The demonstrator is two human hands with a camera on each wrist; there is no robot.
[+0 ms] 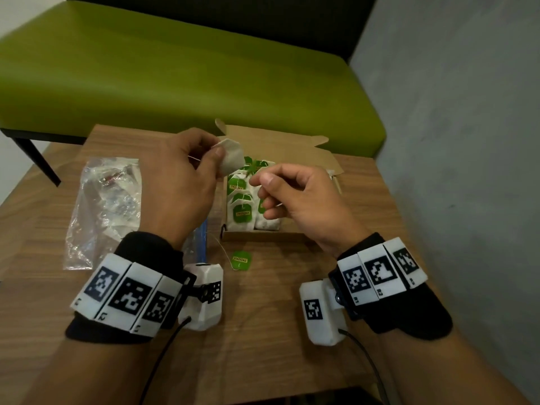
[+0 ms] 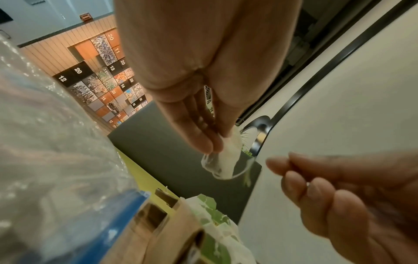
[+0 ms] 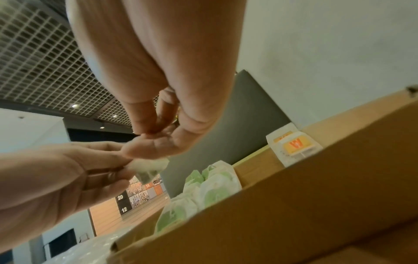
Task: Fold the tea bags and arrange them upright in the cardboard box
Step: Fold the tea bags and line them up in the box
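My left hand (image 1: 215, 155) pinches a white tea bag (image 1: 231, 159) in the air above the left rear of the open cardboard box (image 1: 271, 235). The same tea bag (image 2: 224, 160) hangs from my fingertips in the left wrist view, its string looping beside it. Just right of it, my right hand (image 1: 258, 179) pinches thumb against forefinger on the bag's thin string, with a blurred green tag (image 1: 253, 166) close by. Several folded tea bags with green tags (image 1: 242, 212) stand in rows inside the box. From the right wrist, both hands meet over the tea bag (image 3: 149, 167).
A crumpled clear plastic bag (image 1: 106, 206) lies left of the box, with a blue-edged bag (image 1: 201, 238) under my left wrist. A loose green tag (image 1: 241, 260) on a string lies before the box. An orange-tagged tea bag (image 3: 294, 145) stands in the box. A green bench (image 1: 175, 68) runs behind the table.
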